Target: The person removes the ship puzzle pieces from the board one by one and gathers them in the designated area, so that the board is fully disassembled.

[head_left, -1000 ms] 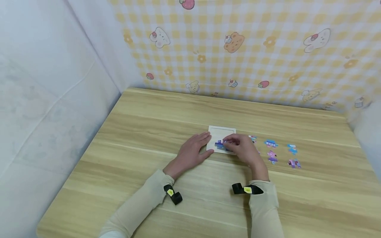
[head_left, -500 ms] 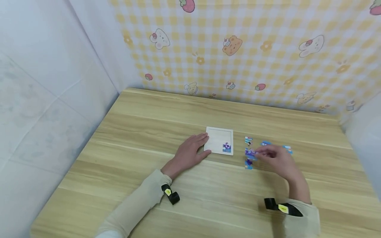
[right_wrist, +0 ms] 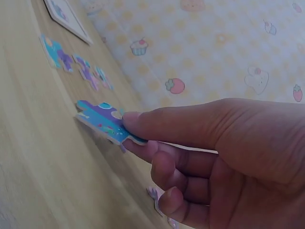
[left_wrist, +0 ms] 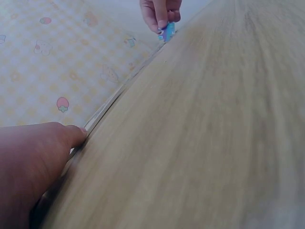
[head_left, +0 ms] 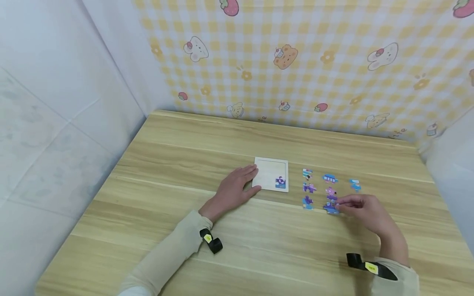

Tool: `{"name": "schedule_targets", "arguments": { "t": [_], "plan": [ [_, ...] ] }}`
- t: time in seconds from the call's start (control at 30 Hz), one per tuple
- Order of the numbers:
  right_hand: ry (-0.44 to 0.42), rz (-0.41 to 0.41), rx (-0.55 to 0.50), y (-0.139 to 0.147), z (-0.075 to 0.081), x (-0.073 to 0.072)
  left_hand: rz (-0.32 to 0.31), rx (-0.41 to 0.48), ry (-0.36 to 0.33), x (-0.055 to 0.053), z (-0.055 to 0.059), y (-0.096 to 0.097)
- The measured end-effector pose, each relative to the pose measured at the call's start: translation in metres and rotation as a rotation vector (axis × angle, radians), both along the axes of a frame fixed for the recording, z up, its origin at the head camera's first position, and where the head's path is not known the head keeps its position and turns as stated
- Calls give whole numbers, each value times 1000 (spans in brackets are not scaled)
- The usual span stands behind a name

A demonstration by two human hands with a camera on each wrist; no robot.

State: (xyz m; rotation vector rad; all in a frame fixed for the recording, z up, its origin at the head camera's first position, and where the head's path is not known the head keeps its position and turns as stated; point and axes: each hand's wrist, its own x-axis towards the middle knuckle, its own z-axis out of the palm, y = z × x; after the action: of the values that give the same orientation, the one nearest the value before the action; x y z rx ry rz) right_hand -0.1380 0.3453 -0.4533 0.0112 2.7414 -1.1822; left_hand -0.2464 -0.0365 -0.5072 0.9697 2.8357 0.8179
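Note:
My right hand (head_left: 364, 211) pinches a blue and purple jigsaw piece (right_wrist: 106, 121) between thumb and forefinger, tilted close over the table. In the right wrist view its other fingers curl below. Under and behind it in the head view, a pink and purple jigsaw piece (head_left: 331, 191) is partly covered. My left hand (head_left: 232, 191) lies with extended fingers at the left edge of a white square puzzle tray (head_left: 263, 174), thumb at its near corner. One purple and blue jigsaw piece (head_left: 280, 183) sits in the tray's near right corner.
Right of the tray, several loose pieces lie in rough columns: a striped one (head_left: 307, 174), a purple one (head_left: 309, 188), a purple and blue one (head_left: 307, 202), a blue bus-like one (head_left: 329, 178) and a light blue one (head_left: 354, 184). A checkered cloth (head_left: 259, 74) hangs behind the table.
My right hand has moved from over the tray to the right, then nearer the table's front, carrying the blue and purple jigsaw piece. My left hand has stayed at the tray.

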Motion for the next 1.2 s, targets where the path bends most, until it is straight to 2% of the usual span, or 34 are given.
{"name": "schedule_targets", "arguments": {
  "t": [0.2,0.53,1.2],
  "plan": [
    [-5,-6,57,4,-4,-2,-2,4,10,0,-1,0],
    [-65,-39,118,-1,-4,-4,-4,-2,15,-1,-1,0],
    [-106,-60,125,-1,-5,-10,-6,-6,8,-3,-1,1]
  ]
}}
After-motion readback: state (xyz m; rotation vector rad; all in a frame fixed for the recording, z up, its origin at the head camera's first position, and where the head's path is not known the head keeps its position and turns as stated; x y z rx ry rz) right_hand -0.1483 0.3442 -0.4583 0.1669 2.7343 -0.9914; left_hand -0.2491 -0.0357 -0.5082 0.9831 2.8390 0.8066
